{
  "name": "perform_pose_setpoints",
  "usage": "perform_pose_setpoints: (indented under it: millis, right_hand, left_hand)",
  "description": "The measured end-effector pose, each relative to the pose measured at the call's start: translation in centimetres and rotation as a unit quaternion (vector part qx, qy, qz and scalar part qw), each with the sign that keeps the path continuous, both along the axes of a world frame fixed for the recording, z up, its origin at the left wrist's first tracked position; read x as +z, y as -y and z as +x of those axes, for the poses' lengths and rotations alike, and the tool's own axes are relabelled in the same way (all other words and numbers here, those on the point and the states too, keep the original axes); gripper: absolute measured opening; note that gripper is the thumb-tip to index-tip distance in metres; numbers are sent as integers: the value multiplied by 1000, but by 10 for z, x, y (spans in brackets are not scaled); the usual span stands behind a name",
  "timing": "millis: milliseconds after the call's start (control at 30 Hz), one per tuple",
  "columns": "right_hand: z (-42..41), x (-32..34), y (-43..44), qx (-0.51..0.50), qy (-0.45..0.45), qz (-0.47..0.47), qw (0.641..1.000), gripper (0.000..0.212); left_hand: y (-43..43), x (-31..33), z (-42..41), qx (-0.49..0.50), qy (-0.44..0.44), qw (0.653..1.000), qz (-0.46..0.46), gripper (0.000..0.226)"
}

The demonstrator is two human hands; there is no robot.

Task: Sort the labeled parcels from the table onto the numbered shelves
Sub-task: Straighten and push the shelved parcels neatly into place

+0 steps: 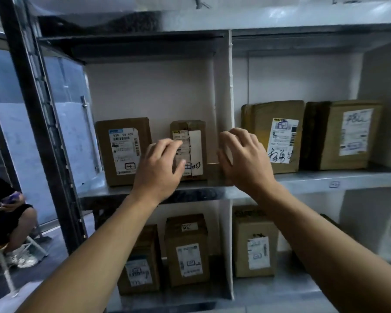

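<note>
From the head camera we see the small parcel (198, 152) standing upright in the left compartment of the middle shelf (303, 178), its long axis vertical and its label facing us. Our left hand (160, 168) overlaps its left edge with fingers loosely curled, gripping nothing; we cannot tell if it touches. Our right hand (244, 159) hovers just right of the parcel, fingers spread and empty.

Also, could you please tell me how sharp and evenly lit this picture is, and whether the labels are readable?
Head view: wide-angle distortion bows the black upright; glare streaks the glossy sheet on top; the upper shelf is evenly lit, the lower shelf dimmer; focus is soft, so only large digits on the left parcel's label read; left hand and right hand slightly blurred.
</note>
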State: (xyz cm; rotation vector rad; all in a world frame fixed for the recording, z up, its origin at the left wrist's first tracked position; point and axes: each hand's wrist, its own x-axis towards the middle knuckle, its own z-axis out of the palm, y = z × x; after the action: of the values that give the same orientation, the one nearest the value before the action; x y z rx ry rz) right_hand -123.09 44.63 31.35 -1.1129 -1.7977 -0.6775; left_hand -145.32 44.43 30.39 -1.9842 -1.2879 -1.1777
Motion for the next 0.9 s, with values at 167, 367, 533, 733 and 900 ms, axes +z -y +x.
perform_pose_setpoints:
  millis: [167, 367, 533, 733, 900]
  right_hand:
    - [45, -5, 37, -90, 36, -33, 995, 39]
    - [93, -18, 64, -141, 37, -53, 988, 39]
    - [132, -19, 60, -149, 20, -52, 987, 42]
    - [177, 1, 22, -135, 5, -29, 990, 41]
    - [205, 28, -27, -100, -3, -30, 995, 43]
  left_hand:
    - [23, -5, 38, -39, -21, 999, -28, 47]
    - [34, -8, 91, -96, -16, 995, -37, 47]
    - [24, 4, 136, -123, -18, 992, -23, 46]
    - [-17, 23, 192, -110, -37, 993, 11, 46]
    - [-55, 41, 220, -58, -42, 997, 31, 49]
